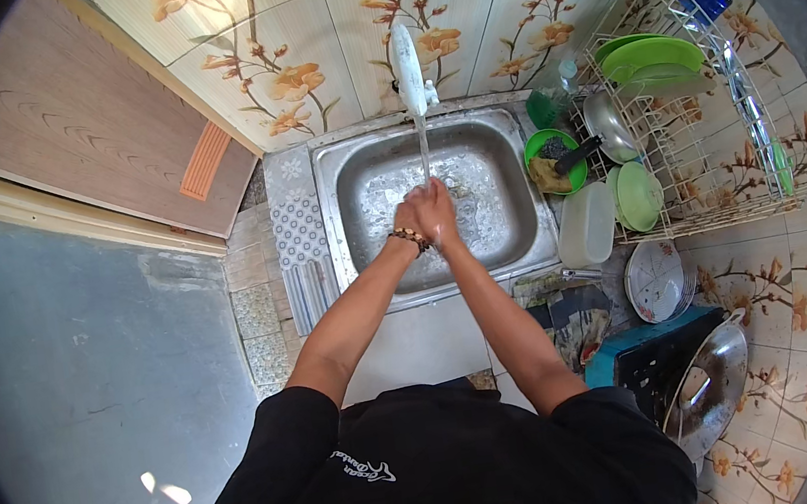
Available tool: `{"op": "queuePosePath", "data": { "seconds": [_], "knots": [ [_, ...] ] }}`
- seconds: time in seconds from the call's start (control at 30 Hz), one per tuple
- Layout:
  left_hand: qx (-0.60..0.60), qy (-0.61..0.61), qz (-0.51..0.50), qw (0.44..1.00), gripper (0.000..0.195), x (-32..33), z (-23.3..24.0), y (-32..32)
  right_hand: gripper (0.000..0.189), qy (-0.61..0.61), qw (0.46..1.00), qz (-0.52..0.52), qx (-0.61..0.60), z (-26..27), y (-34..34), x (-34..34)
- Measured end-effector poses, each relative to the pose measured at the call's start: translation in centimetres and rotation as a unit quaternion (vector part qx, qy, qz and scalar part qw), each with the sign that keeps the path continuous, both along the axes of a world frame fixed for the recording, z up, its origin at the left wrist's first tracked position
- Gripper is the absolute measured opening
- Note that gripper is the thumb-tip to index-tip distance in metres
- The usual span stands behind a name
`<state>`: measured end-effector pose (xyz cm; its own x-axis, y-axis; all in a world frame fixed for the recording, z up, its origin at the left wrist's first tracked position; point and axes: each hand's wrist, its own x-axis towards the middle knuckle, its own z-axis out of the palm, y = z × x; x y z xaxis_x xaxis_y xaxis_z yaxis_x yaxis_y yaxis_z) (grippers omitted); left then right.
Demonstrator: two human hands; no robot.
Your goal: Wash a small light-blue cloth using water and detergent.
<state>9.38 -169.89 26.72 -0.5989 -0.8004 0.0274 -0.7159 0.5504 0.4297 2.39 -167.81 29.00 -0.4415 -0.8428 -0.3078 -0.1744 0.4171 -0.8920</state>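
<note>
My left hand [406,215], with a beaded bracelet [411,239] at its wrist, is pressed against my right hand [436,212]. The two hands meet over a stainless steel sink basin [500,240]. From the faucet [409,70] on the tiled wall, a stream of water [424,147] runs down onto my hands. Blur and overlap hide most of the fingers, and no object shows between them. Wet, spotted metal shows on the basin floor below.
Right of the basin are a green bowl [576,178] with scrubbers, a pale plastic container [586,229] and a wire dish rack [709,218] holding green plates [659,58]. Nearer me are a cloth [570,315] and a stove [631,352] bearing a lidded pan [721,379]. A door [98,100] stands left.
</note>
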Motion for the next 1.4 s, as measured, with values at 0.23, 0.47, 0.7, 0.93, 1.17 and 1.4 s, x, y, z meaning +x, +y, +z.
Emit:
{"op": "queuePosePath", "data": {
  "seconds": [0.23,0.47,0.7,0.93,1.17,1.4],
  "knots": [
    [0.024,0.088,-0.121,0.988,0.027,-3.7,-2.8,1.2,0.034,0.142,0.984,0.054,0.092,-1.2,-1.9,-5.9],
    [0.175,0.387,0.046,0.904,0.038,4.5,-14.2,-5.0,0.029,0.198,0.945,0.151,-0.212,3.8,-0.6,5.5],
    [0.500,0.528,0.314,0.611,0.042,-4.0,-6.1,0.4,0.031,-0.058,0.997,-0.006,-0.056,-4.1,-0.4,-3.5],
    [0.440,0.587,0.227,0.640,0.020,-1.4,-7.5,-0.7,0.038,0.034,0.971,-0.083,-0.220,-5.2,0.2,0.6],
    [0.478,0.579,0.358,0.554,0.049,-0.9,-1.1,1.3,0.037,-0.235,0.971,-0.034,-0.039,-3.6,-0.9,-1.8],
    [0.467,0.447,0.363,0.671,0.020,-1.3,2.1,0.5,0.030,-0.067,0.986,-0.116,-0.096,-3.0,2.0,-1.9]
  ]
}}
